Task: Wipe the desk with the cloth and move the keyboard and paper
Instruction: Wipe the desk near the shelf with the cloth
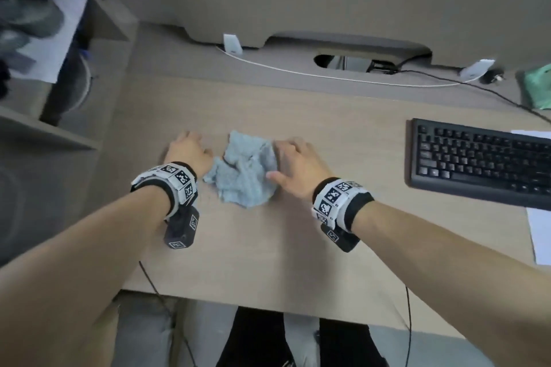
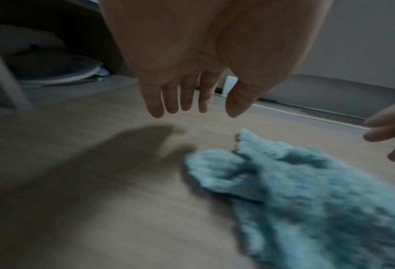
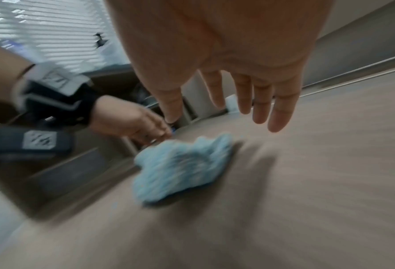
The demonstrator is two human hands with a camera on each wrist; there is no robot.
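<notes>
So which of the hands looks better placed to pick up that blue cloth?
Probably the right hand: its open fingers reach over the cloth's edge. The left hand, also open, sits beside it over bare desk. It's close, though.

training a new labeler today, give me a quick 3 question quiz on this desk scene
1. True or false: the left hand grips the blue cloth.
2. Multiple choice: the keyboard lies A) to the right of the cloth, B) under the cloth, C) left of both hands.
3. Fill in: the white paper sticks out from under the ____.

Key:
1. False; both the left hand and the right hand are open above the desk, with the cloth lying crumpled between them.
2. A
3. keyboard
</notes>
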